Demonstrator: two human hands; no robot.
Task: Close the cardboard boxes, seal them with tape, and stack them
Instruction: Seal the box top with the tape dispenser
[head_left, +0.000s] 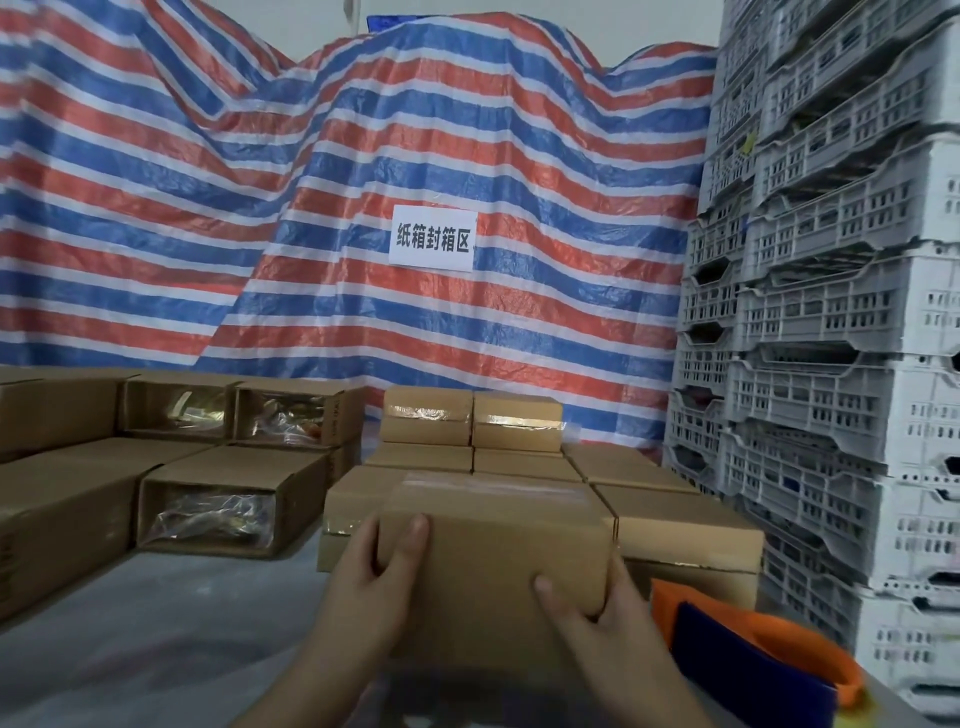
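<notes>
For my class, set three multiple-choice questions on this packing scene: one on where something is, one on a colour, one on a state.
1. Where do the open-ended boxes lie?
A. left of the sealed stack
B. on the crates
C. in the person's lap

2. What colours stripe the tarpaulin behind?
A. green and yellow
B. red, blue and white
C. black and grey

3. How is the box in front held?
A. by one hand only
B. by both hands
C. by neither hand

Answers: 1 A, they lie left of the sealed stack. 2 B, its bands show those colours. 3 B, the left hand and right hand each grip a side.
</notes>
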